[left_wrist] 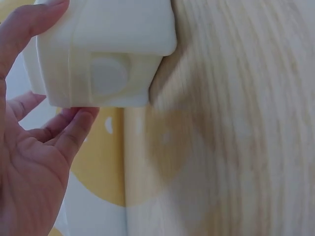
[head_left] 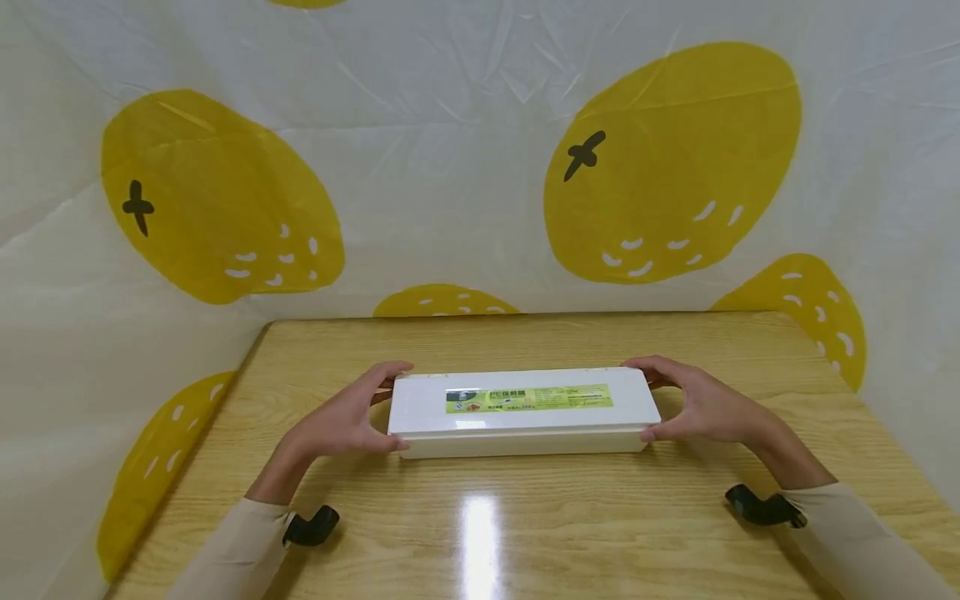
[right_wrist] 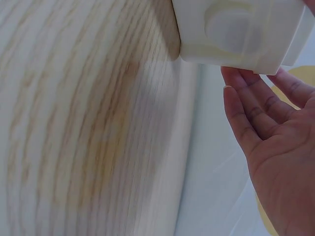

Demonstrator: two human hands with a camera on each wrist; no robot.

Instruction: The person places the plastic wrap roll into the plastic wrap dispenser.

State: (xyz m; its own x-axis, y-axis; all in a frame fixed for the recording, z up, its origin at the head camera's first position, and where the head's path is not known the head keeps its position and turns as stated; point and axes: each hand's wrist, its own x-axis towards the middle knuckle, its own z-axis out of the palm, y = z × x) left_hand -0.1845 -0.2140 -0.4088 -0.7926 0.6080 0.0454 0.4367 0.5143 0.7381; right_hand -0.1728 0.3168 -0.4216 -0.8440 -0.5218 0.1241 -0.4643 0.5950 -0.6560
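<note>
A long white plastic wrap box (head_left: 525,443) with a green and yellow label (head_left: 528,398) on its lid lies crosswise at the middle of the table. My left hand (head_left: 348,417) grips its left end, thumb on the near side and fingers at the far side. At the opposite end my right hand (head_left: 701,408) holds it the same way. The left wrist view shows the box's end (left_wrist: 108,73) with a round recess, the left fingers reaching its far edge. In the right wrist view a similar round recess marks the other end (right_wrist: 234,29).
The wooden table (head_left: 360,525) carries a bright light reflection in front of the box. Behind and at the sides hangs a white sheet (head_left: 442,183) printed with large yellow fruit shapes. A black strap piece (head_left: 313,527) sits at the left cuff, another (head_left: 761,506) at the right.
</note>
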